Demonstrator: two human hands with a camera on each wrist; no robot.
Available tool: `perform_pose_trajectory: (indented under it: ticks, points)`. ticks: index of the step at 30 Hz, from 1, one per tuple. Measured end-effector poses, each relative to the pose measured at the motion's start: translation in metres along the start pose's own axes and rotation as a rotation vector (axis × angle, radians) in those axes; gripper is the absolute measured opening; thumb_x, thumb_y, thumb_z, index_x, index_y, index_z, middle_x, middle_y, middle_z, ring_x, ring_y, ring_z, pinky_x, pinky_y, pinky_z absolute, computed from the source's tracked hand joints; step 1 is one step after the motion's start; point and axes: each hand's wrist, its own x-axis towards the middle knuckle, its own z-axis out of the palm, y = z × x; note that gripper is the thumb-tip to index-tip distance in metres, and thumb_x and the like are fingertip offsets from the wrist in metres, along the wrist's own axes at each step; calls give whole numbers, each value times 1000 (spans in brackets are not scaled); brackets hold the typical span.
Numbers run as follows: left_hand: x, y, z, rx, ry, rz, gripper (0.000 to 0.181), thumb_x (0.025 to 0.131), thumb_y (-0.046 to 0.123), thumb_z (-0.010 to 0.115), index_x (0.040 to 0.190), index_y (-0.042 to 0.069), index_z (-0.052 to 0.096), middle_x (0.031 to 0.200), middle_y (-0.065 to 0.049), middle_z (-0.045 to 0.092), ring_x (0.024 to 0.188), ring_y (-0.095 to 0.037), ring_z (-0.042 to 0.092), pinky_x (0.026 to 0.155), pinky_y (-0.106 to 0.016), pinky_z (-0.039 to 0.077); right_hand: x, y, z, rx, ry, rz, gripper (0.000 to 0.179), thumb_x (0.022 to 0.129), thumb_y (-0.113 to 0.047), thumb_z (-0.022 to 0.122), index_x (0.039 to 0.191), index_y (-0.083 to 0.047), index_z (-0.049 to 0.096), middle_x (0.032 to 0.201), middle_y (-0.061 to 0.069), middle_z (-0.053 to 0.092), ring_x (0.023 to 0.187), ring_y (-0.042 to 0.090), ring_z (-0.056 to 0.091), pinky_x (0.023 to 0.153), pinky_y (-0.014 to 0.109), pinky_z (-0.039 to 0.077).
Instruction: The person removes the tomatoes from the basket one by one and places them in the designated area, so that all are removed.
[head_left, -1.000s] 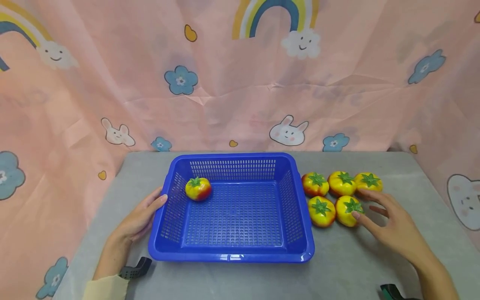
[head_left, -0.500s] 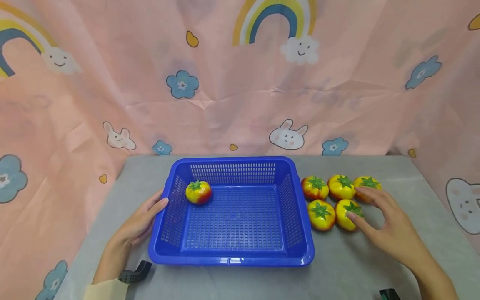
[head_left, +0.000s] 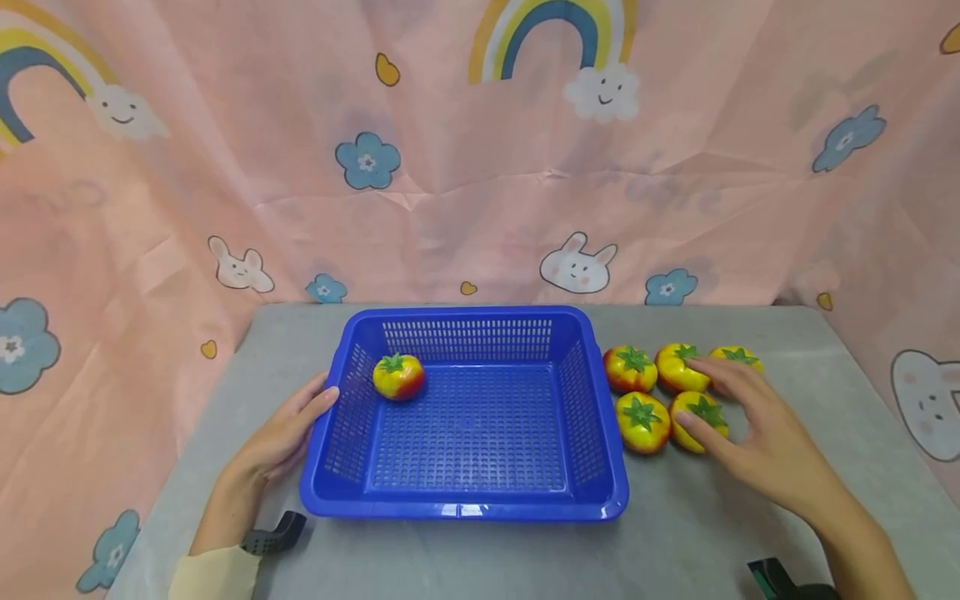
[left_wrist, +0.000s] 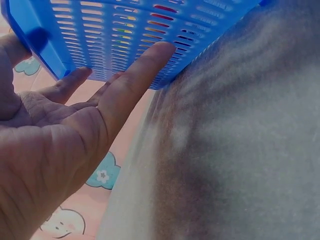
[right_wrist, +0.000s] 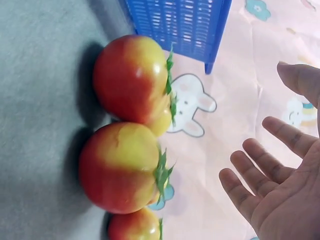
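A blue plastic basket (head_left: 465,508) with slotted walls holds one red-and-yellow tomato (head_left: 399,377) near its left wall. My left hand (head_left: 281,437) grips the basket's left rim, the thumb over the edge and the other fingers along the outside wall. To the basket's right, several tomatoes with green leafy tops stand in two rows. My right hand (head_left: 765,433) hovers over the right end of these rows, fingers spread and holding nothing. Below it are the front right tomato (head_left: 705,408) and the partly hidden back right tomato (head_left: 738,355). In the right wrist view, a gap separates the fingers from the tomatoes (right_wrist: 120,167).
The back left tomato (head_left: 630,368) and front left tomato (head_left: 642,422) stand close against the basket's right side. Behind the grey table (head_left: 450,562) hangs a pink printed cloth (head_left: 450,208). A dark wrist strap (head_left: 273,535) shows by the left forearm.
My right hand has shifted slightly left, its fingertips moving from the back right tomato toward the back middle one. The left hand stays on the basket's rim.
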Motion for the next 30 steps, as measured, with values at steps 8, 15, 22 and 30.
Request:
perform_pose_trajectory:
  ticks: [8, 15, 22, 30]
  points:
    - [0, 1, 0, -15, -19, 41, 70, 117, 34, 36, 170, 7, 1, 159, -41, 35, 121, -16, 70, 99, -41, 63, 10, -11, -1, 9, -57, 0, 64, 92, -29, 85, 149, -20, 57, 151, 15, 54, 130, 39, 54, 106, 6, 43]
    - [0, 1, 0, -24, -32, 53, 68, 117, 32, 35, 170, 7, 1, 152, -24, 49, 122, -17, 71, 98, -43, 64, 18, -21, 1, 50, -98, -23, 65, 93, -30, 83, 151, -18, 56, 155, 19, 51, 139, 45, 47, 101, 82, 42]
    - [-1, 3, 0, -27, -40, 51, 69, 117, 33, 35, 170, 8, 0, 157, -38, 39, 122, -17, 71, 98, -41, 64, 28, -35, 1, 27, -120, -42, 62, 94, -31, 82, 149, -15, 57, 155, 19, 50, 140, 47, 47, 102, 84, 41]
    - [-2, 4, 0, -14, -37, 38, 70, 117, 34, 35, 171, 10, -2, 161, -41, 31, 122, -16, 71, 99, -43, 64, 43, -49, 2, 47, -157, -119, 58, 97, -28, 79, 149, -15, 58, 155, 18, 52, 140, 44, 50, 105, 80, 45]
